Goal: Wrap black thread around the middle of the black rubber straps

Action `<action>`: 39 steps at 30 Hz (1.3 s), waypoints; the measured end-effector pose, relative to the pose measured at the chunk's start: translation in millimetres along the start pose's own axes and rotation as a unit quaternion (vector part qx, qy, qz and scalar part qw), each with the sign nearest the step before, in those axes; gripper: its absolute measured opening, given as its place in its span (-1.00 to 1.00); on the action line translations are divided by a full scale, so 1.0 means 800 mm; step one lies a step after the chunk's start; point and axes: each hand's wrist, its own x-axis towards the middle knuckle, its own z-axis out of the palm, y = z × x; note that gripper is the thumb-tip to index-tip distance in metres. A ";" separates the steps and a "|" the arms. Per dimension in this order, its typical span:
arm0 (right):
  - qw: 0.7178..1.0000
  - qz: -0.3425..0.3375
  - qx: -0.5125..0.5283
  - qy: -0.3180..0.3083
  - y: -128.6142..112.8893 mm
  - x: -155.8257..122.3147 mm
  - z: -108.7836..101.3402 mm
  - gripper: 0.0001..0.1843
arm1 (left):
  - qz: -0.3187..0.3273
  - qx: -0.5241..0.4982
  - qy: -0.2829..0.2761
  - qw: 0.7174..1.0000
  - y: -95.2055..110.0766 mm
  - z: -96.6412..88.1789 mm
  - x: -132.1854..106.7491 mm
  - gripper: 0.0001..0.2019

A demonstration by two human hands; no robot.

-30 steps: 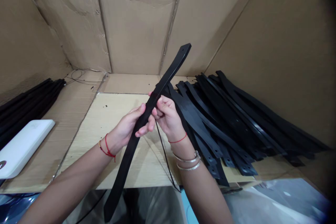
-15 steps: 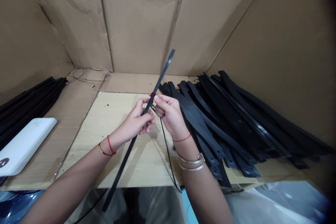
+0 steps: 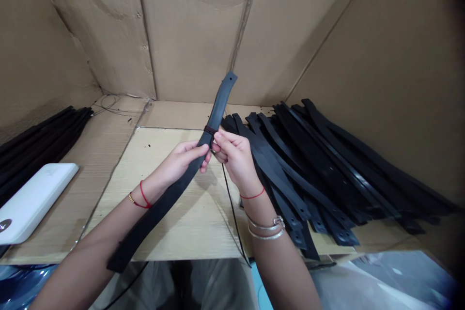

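Note:
A long black rubber-like strip (image 3: 218, 106) slants across the view, its broad face toward me and a small hole near its upper end. My left hand (image 3: 191, 155) grips it near the middle, thumb on top and fingers beneath. Dark cord (image 3: 210, 130) is wound in a narrow band around the strip, just above the left thumb. My right hand (image 3: 232, 152) pinches at this band's right side, with thumb and forefinger closed on the cord. Its curled fingers hide whatever else lies in the palm. A thin black line (image 3: 232, 208) hangs from below the right hand to the table's front edge.
Several similar black strips (image 3: 290, 169) lie heaped on the right. Another black bundle (image 3: 47, 131) is at the left, beside a white power-bank-like device (image 3: 39, 201). Loose thin cord (image 3: 109, 102) lies at the back left. Cardboard walls (image 3: 196, 38) enclose the pale tabletop (image 3: 145, 155).
The strip has turned from edge-on to broad face toward me, and its lower end has swung left. My left thumb now lies on its face. The right hand has barely moved.

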 end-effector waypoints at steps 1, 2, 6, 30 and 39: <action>1.000 -0.010 -0.014 -0.002 0.000 0.000 0.000 -0.62 | 0.000 0.010 0.002 1.000 -0.001 -0.001 0.000 -0.64; 0.999 -0.022 -0.033 -0.003 0.000 0.000 0.000 -0.62 | -0.001 0.016 0.009 1.000 -0.002 -0.001 0.000 -0.60; 0.986 -0.088 -0.144 0.019 0.000 -0.002 -0.001 -0.61 | -0.001 0.034 0.018 0.999 -0.007 0.001 -0.001 -0.54; 0.998 -0.008 -0.022 -0.066 0.008 0.005 -0.003 -0.63 | -0.018 -0.049 -0.012 0.999 0.003 0.011 -0.008 -0.76; 0.998 0.001 -0.001 -0.066 0.010 0.002 0.000 -0.51 | 0.008 -0.058 0.014 0.998 0.004 0.013 -0.011 -0.66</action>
